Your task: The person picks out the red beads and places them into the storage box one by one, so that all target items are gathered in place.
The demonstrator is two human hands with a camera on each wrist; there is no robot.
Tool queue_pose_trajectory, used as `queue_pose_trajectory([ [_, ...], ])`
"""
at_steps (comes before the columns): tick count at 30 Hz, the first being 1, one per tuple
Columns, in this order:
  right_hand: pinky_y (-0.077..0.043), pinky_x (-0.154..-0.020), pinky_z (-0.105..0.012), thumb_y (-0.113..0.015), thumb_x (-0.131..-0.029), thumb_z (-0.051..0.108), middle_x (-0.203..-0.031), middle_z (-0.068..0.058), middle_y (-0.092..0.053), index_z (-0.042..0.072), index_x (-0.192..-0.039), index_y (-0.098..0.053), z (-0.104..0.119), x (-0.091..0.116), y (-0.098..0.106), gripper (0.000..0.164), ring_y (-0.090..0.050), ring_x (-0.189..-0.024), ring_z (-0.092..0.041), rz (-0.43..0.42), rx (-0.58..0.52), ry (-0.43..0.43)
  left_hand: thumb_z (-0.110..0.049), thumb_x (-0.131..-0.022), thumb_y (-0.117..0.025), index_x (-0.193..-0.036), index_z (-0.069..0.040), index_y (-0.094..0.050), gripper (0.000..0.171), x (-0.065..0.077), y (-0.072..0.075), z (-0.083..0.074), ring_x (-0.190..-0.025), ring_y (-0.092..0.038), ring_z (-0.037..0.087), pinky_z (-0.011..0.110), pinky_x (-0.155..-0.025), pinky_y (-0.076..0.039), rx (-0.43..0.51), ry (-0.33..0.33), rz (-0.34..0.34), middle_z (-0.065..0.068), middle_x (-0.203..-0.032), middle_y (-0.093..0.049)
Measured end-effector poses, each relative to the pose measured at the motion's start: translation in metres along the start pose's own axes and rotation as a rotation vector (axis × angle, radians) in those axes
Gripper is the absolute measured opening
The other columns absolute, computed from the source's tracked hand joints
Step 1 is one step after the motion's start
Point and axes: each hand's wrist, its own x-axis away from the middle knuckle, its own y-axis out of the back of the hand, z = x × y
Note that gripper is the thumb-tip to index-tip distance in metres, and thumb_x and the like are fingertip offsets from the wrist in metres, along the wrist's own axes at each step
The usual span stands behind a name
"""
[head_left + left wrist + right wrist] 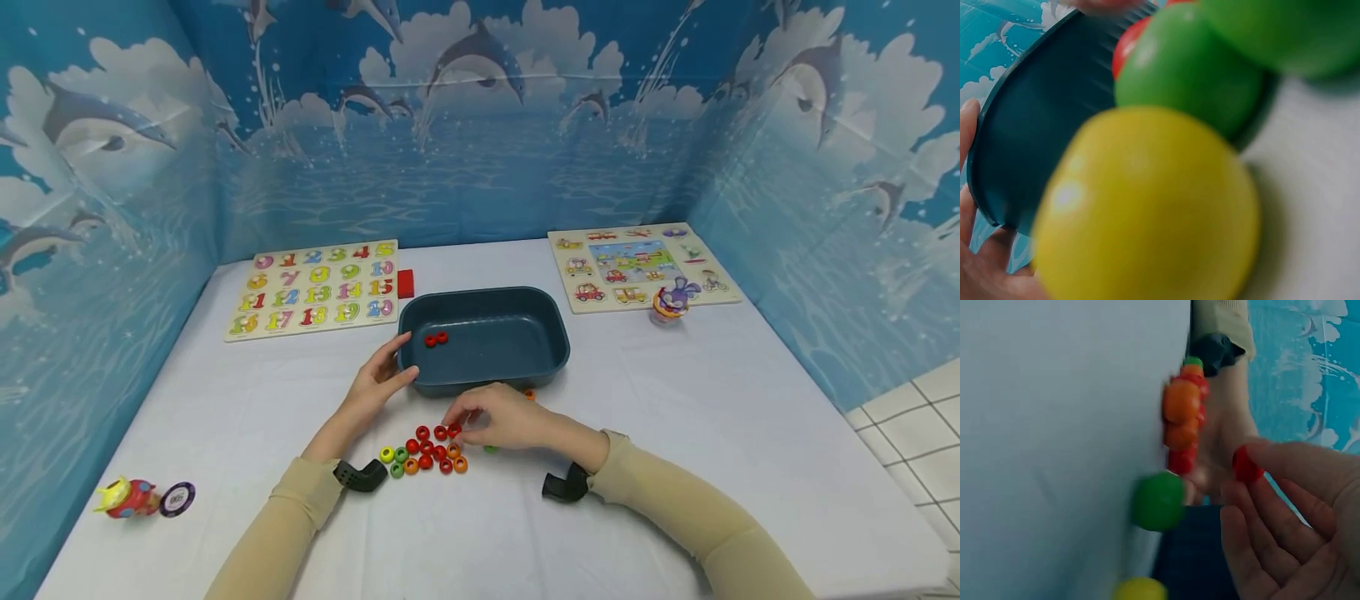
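Observation:
My left hand (375, 383) rests against the left end of a dark blue-green plastic tray (555, 367), its fingertips and thumb spread along the outside of the rim. Two red beads (431, 341) lie inside the tray at its left. In front of it, my right hand (506, 417) pinches a red bead (1247, 464) between thumb and fingertips, just over the right side of a loose cluster of beads. Red, orange, green and yellow beads make up that cluster. A yellow bead (1147, 206) and a green bead (1185, 75) loom close in the left wrist view.
An orange bead (529, 394) and a green bead (491, 449) show beside my right hand. Behind the tray lie a number puzzle board (315, 287) and a vehicle puzzle board (637, 262). A rabbit toy (671, 300), a red-yellow toy (131, 497) and a round chip (177, 499) stand farther out.

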Motion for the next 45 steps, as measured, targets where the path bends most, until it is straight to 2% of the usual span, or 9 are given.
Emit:
queue_pose_trajectory([
  [3,-0.05,-0.075,-0.025,-0.069,-0.079,0.017,-0.098,0.009,-0.062,0.014,-0.102,-0.064,0.016,-0.003,0.022,0.024,-0.058,-0.085,-0.01,0.018,-0.027,0.075,-0.033,-0.081,-0.064,-0.136,-0.028,-0.037,0.061,0.001,0.001,-0.001,-0.13,-0.023,0.02,0.039,-0.103,-0.026,0.002,-0.003,0.01,-0.005,-0.144,-0.024],
  [7,-0.049,-0.077,-0.027,-0.069,-0.079,0.021,-0.099,0.01,-0.061,0.015,-0.103,-0.064,0.03,-0.016,0.057,0.025,-0.057,-0.088,-0.009,-0.024,-0.037,0.147,-0.032,-0.082,-0.063,-0.136,-0.029,-0.036,0.061,0.001,0.001,-0.001,-0.13,-0.023,0.021,0.04,-0.102,-0.027,0.009,-0.009,0.02,-0.003,-0.144,-0.024],
  [11,-0.048,-0.079,-0.032,-0.068,-0.08,0.022,-0.101,0.007,-0.061,0.013,-0.104,-0.063,0.032,-0.034,0.089,0.026,-0.056,-0.089,-0.008,-0.085,-0.1,0.124,-0.032,-0.082,-0.063,-0.135,-0.032,-0.036,0.06,0.0,0.0,-0.001,-0.131,-0.022,0.021,0.039,-0.103,-0.026,0.01,-0.004,0.023,-0.003,-0.144,-0.023],
  [15,-0.049,-0.079,-0.032,-0.068,-0.079,0.012,-0.102,-0.001,-0.062,0.007,-0.106,-0.061,0.019,-0.055,0.107,0.029,-0.058,-0.089,-0.012,-0.116,-0.185,0.065,-0.033,-0.082,-0.063,-0.135,-0.032,-0.037,0.059,0.0,0.0,-0.001,-0.131,-0.021,0.019,0.039,-0.104,-0.024,0.006,-0.003,0.021,-0.003,-0.144,-0.023],
  [21,-0.05,-0.077,-0.033,-0.067,-0.077,0.003,-0.104,-0.015,-0.06,-0.004,-0.11,-0.057,-0.022,-0.082,0.11,0.035,-0.059,-0.091,-0.025,-0.094,-0.314,-0.035,-0.033,-0.082,-0.063,-0.135,-0.03,-0.037,0.06,0.001,0.0,0.0,-0.131,-0.021,0.019,0.039,-0.103,-0.025,0.009,-0.007,0.023,-0.003,-0.144,-0.023],
  [31,-0.051,-0.077,-0.032,-0.068,-0.077,0.004,-0.102,-0.011,-0.063,-0.002,-0.111,-0.058,-0.065,-0.101,0.105,0.036,-0.061,-0.088,-0.02,0.01,-0.367,-0.225,-0.031,-0.082,-0.064,-0.136,-0.029,-0.037,0.06,0.0,0.0,-0.001,-0.131,-0.022,0.019,0.038,-0.103,-0.025,0.028,-0.005,0.019,-0.003,-0.144,-0.022],
  [34,-0.05,-0.078,-0.031,-0.068,-0.076,0.004,-0.102,-0.01,-0.063,-0.001,-0.111,-0.058,-0.077,-0.103,0.102,0.036,-0.061,-0.089,-0.02,0.043,-0.332,-0.268,-0.031,-0.082,-0.064,-0.135,-0.03,-0.037,0.06,0.0,-0.001,0.0,-0.131,-0.022,0.02,0.038,-0.103,-0.025,0.025,-0.002,0.015,-0.003,-0.144,-0.023],
  [38,-0.051,-0.075,-0.028,-0.071,-0.075,0.006,-0.097,-0.004,-0.065,0.004,-0.106,-0.062,-0.089,-0.107,0.095,0.033,-0.06,-0.087,-0.014,0.089,-0.206,-0.321,-0.031,-0.082,-0.064,-0.135,-0.029,-0.037,0.06,-0.001,-0.001,0.001,-0.13,-0.023,0.02,0.039,-0.103,-0.025,0.029,-0.008,0.016,-0.003,-0.144,-0.023],
  [45,-0.05,-0.072,-0.025,-0.073,-0.073,0.009,-0.091,0.002,-0.065,0.01,-0.098,-0.065,-0.093,-0.113,0.086,0.026,-0.06,-0.084,-0.011,0.124,-0.046,-0.355,-0.03,-0.082,-0.063,-0.137,-0.024,-0.035,0.062,-0.001,0.0,0.001,-0.131,-0.021,0.021,0.04,-0.104,-0.024,0.021,-0.033,0.027,-0.001,-0.145,-0.023],
])
